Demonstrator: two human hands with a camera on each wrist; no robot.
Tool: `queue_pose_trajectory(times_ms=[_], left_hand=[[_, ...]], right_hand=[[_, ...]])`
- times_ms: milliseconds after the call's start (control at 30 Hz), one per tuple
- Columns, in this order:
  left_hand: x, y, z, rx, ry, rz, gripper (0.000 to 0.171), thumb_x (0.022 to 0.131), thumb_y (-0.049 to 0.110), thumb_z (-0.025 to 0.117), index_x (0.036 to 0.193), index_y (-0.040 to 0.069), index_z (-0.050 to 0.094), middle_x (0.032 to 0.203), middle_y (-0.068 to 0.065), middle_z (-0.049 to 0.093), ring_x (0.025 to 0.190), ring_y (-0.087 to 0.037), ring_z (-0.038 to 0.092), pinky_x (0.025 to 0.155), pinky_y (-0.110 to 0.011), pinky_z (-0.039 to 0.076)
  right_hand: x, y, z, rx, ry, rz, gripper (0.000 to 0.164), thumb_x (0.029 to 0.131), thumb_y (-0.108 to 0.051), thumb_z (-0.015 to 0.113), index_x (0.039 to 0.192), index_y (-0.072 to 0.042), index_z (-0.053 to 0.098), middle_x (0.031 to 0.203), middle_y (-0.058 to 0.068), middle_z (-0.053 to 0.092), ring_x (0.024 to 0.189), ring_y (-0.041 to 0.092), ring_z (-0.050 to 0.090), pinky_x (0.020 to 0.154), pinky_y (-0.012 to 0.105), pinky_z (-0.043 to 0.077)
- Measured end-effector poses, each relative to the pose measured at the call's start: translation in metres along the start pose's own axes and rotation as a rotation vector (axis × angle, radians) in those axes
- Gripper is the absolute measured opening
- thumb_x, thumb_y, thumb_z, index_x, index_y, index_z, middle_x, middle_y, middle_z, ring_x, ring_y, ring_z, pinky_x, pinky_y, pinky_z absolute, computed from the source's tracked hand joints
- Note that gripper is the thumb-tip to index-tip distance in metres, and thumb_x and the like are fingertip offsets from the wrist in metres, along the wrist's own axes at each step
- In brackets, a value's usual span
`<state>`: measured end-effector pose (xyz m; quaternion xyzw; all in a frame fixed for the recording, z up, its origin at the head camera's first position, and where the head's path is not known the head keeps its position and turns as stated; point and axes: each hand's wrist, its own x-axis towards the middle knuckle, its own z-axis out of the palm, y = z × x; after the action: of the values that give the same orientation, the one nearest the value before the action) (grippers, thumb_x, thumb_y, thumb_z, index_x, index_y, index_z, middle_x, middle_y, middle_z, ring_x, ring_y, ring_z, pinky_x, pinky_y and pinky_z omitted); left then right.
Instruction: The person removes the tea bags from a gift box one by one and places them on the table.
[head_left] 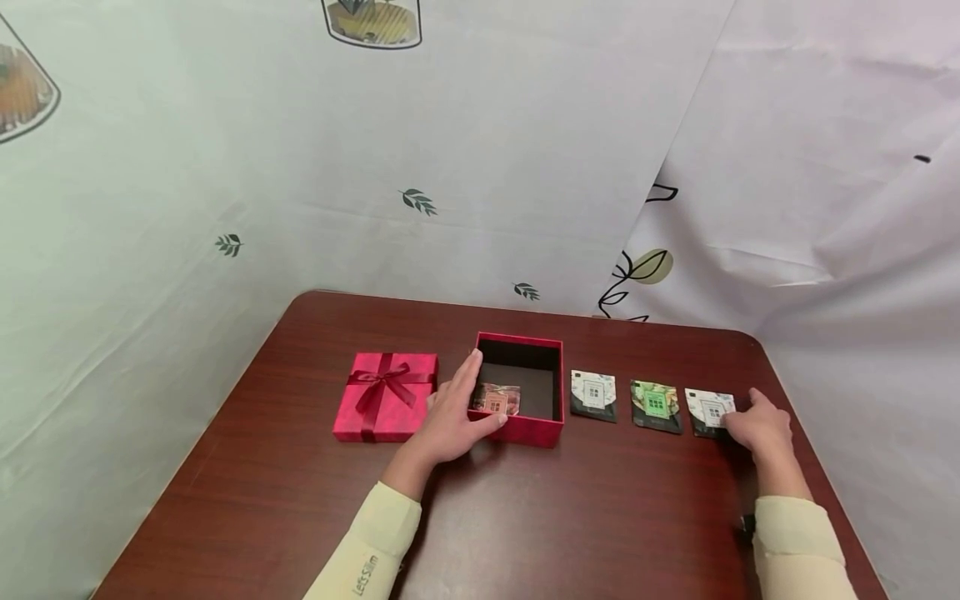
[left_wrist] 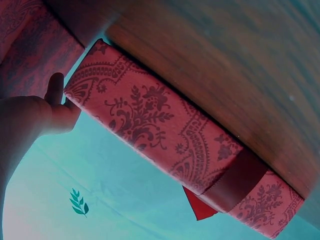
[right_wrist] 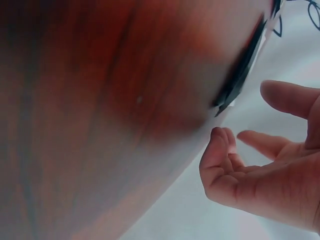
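At the left of the brown table [head_left: 562, 517], a red lid [head_left: 409, 414] is topped by a ribbon bow [head_left: 384, 383]. The left hand [head_left: 448, 423] is rested, thumb spread wide from straight fingers, against the open red box [head_left: 525, 432], where a reddish packet [head_left: 501, 400] is lodged front left. Farther right, a white-and-black packet [head_left: 592, 395], a green packet [head_left: 656, 405] and another white-and-black packet [head_left: 706, 410] are laid in a row; beside the last, the right hand [head_left: 761, 425] is held with thumb and fingers apart.

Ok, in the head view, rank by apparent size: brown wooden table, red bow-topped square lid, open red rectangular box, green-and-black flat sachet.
Table
Open box, though the left hand covers part
Lid, not far behind
Sachet
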<state>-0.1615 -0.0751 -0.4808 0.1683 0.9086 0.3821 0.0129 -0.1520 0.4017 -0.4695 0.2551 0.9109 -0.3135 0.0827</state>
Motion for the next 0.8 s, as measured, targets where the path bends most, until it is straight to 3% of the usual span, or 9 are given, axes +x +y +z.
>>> queue_pose_trajectory(times_ms=[133, 800], left_hand=[[0.000, 0.001, -0.001, 0.011, -0.007, -0.010, 0.105, 0.084, 0.052, 0.074, 0.161, 0.037, 0.004, 0.165, 0.015, 0.006, 0.135, -0.031, 0.036, 0.101, -0.060, 0.026], [0.000, 0.000, 0.000, 0.016, -0.015, -0.025, 0.105, 0.084, 0.053, 0.073, 0.160, 0.040, 0.002, 0.164, 0.019, 0.005, 0.131, -0.031, 0.039, 0.101, -0.059, 0.026]], right_hand=[[-0.007, -0.006, -0.001, 0.020, 0.017, -0.015, 0.082, 0.093, -0.019, 0.051, 0.154, 0.008, 0.004, 0.146, 0.048, 0.008, 0.129, 0.066, 0.015, 0.099, 0.071, 0.026], [-0.030, -0.038, 0.009, 0.073, 0.100, -0.098, 0.081, 0.097, -0.022, 0.058, 0.157, 0.003, 0.009, 0.146, 0.047, 0.010, 0.131, 0.066, 0.013, 0.098, 0.072, 0.027]])
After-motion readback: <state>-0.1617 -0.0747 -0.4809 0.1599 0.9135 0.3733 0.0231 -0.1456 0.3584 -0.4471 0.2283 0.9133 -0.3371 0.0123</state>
